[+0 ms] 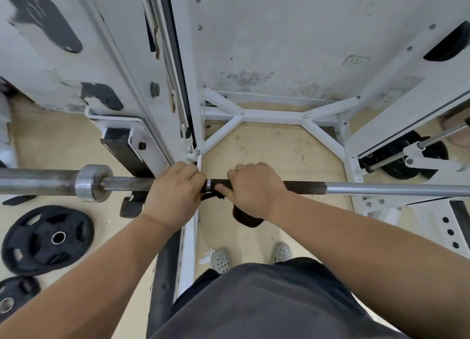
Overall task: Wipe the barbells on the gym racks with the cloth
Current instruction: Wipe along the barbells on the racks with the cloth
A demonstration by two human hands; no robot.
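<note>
A steel barbell [381, 188] lies across the white rack at waist height, its sleeve and collar [91, 182] sticking out to the left. A dark cloth [245, 218] is wrapped round the bar and hangs below it. My right hand [254, 188] grips the cloth around the bar. Just to its left, beside the rack upright, my left hand [175, 193] curls over the bar and the cloth's end.
The white rack upright [162, 84] rises on the left and the rack base frame [269, 115] lies ahead on the floor. Two black weight plates [48, 239] rest on the floor at left. More plates [404, 158] hang at right. My feet [251, 257] stand below.
</note>
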